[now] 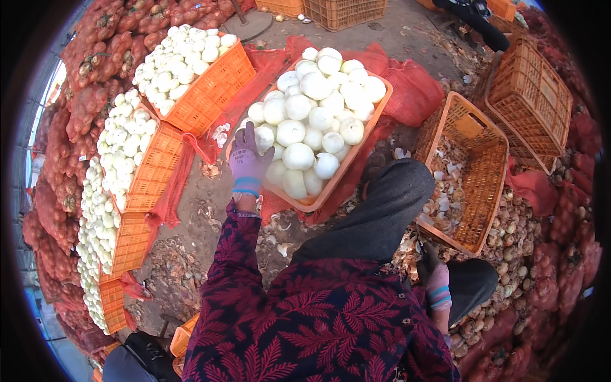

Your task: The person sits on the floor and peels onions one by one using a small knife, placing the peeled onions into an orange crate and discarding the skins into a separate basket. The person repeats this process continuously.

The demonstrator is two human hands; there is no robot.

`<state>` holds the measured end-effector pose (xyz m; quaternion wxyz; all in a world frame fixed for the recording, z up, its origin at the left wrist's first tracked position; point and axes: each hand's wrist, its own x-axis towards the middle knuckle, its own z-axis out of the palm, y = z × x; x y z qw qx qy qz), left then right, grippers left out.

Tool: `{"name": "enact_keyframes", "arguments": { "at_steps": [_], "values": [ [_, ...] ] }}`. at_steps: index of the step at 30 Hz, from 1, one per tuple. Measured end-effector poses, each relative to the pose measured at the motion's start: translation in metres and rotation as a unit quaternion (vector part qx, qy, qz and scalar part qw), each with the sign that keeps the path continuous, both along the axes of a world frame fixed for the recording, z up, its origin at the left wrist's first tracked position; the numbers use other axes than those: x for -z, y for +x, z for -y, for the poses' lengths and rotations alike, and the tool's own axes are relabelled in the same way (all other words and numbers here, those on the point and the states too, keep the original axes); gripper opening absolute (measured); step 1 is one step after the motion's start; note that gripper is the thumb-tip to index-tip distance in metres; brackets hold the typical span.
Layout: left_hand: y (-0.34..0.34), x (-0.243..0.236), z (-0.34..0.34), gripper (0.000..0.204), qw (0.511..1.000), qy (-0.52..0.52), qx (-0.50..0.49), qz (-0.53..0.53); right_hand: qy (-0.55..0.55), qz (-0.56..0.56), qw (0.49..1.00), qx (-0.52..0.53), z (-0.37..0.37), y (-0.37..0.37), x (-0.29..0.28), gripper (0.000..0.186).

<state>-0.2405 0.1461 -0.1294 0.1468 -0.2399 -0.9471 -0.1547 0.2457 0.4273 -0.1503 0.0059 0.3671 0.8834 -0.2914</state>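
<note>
My left hand (250, 156), in a lilac glove with a blue cuff, reaches to the left rim of an orange crate (349, 175) heaped with peeled white onions (299, 130). Its fingers are apart, over a pale onion at the rim; the palm side is hidden. Low beside my right knee, my right hand (435, 270) wears a glove with dark fingers. These are closed round a thin, knife-like tool (419, 247), only partly visible. Unpeeled onions (503, 267) lie in a heap to the right of that hand.
An orange crate (487, 191) with loose skins stands at my right, before stacked crates (531, 95). More crates of peeled onions (210, 83) line the left. Red net sacks (95, 127) pile up behind them. Onion skins (172, 261) litter the ground. Another person's leg (474, 22) shows top right.
</note>
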Motion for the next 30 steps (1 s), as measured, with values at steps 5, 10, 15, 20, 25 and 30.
{"name": "enact_keyframes", "arguments": {
  "at_steps": [5,10,15,20,25,30],
  "values": [
    [-0.029,-0.009,-0.030,0.074,0.977,-0.184,-0.007,0.106,-0.003,0.003,1.000,0.002,0.004,-0.004,-0.003,0.058],
    [-0.035,-0.019,-0.024,0.065,0.984,-0.062,-0.005,0.169,0.012,-0.007,1.000,0.000,0.004,-0.005,-0.012,0.060],
    [0.002,-0.059,-0.016,0.077,0.831,0.376,0.122,0.390,-0.200,-0.164,0.947,0.193,-0.001,0.005,-0.031,0.056],
    [0.074,-0.088,-0.042,0.067,0.748,0.424,0.203,0.468,-0.252,-0.252,0.916,0.187,0.004,-0.045,-0.094,0.055],
    [0.140,-0.061,-0.082,0.063,0.433,0.585,0.304,0.615,-0.159,-0.204,0.966,0.013,0.014,-0.084,-0.140,0.057],
    [0.188,-0.091,-0.107,0.072,0.369,0.473,0.303,0.741,-0.088,-0.240,0.962,-0.094,0.019,-0.090,-0.151,0.060]
  ]
}}
